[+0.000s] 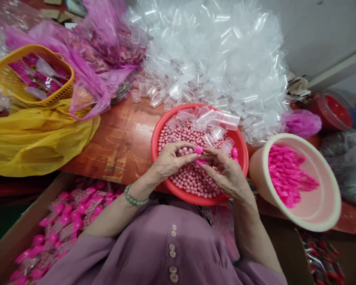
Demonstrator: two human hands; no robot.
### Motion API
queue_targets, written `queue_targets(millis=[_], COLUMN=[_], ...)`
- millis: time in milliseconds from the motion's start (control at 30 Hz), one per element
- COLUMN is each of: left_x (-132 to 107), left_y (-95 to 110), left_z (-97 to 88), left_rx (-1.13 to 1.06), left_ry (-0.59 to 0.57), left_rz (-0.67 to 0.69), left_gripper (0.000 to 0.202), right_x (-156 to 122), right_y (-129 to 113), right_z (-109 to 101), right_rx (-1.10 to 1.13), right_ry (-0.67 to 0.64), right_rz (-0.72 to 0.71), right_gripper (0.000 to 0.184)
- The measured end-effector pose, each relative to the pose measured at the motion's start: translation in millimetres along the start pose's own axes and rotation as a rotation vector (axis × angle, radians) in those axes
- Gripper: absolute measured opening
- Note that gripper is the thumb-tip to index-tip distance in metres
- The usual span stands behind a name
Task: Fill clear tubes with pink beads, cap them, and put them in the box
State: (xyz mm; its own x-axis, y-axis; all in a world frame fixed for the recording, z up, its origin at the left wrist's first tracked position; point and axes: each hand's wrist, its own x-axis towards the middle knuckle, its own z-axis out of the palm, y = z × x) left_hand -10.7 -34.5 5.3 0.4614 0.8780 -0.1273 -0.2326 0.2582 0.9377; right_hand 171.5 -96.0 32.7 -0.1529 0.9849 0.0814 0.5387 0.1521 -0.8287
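The left hand [170,160] is curling its thumb and fingers around a few pink beads [184,151], nearly closed, and the upper pink piece [198,149] is sitting at their end; whether a clear wall is enclosing these beads, I cannot make out. The right hand [225,170] is bending its fingers toward the same place, just beside the lower pink piece [201,161], which the fingers are partly hiding, so I cannot tell if it is gripping this. Both hands are hovering over the red basin [244,166], covering part of the loose beads [192,180] inside. Several clear tubes [206,118] are lying near its far rim. Behind, a big heap of tubes [210,47] is blurring into white and running out at the top edge. At right, the pale bucket [329,206] is holding bright pink parts [287,174], too tangled for counting.
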Motion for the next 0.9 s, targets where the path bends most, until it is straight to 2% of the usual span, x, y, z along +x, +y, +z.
queue_targets(millis=[67, 167, 300, 367, 467, 533, 633, 733, 900], left_x=[0, 0, 0, 0, 0, 1, 0, -1, -5], left_y=[1, 2, 2, 2, 2, 2, 3, 4, 3], left_z=[-0.8, -0.4, 1.0, 1.0, 0.1, -0.4, -0.3, 0.3, -5.2], left_rx=[0.087, 0.2, 0.31, 0.314, 0.297, 0.288, 0.275, 0.15, -0.267], left_ry=[-0.027, -0.069, -0.093, -0.073, -0.054, -0.063, -0.06, -0.087, -0.31], left_rz=[0.048, 0.097, 0.139, 0.142, 0.134, 0.121, 0.079, 0.008, -0.106], left_gripper=[0.021, 0.021, 0.022, 0.021, 0.02, 0.019, 0.014, 0.018, 0.035], right_x=[2, 5, 10, 10, 6, 1, -2, 1, 14], right_y=[0, -1, -1, 0, 0, -3, -7, -7, -1], right_z=[-3, -4, 4, 11, 24, 32, 38, 34, 10], right_rx=[-0.035, -0.081, 0.097, 0.148, 0.1, 0.055, 0.033, 0.058, 0.145], right_ry=[-0.012, 0.046, 0.19, 0.246, 0.365, 0.425, 0.425, 0.402, 0.429], right_rz=[-0.009, 0.003, 0.013, 0.052, 0.103, 0.108, 0.096, 0.104, 0.108], right_gripper=[0.042, 0.04, 0.041, 0.032, 0.023, 0.025, 0.033, 0.033, 0.031])
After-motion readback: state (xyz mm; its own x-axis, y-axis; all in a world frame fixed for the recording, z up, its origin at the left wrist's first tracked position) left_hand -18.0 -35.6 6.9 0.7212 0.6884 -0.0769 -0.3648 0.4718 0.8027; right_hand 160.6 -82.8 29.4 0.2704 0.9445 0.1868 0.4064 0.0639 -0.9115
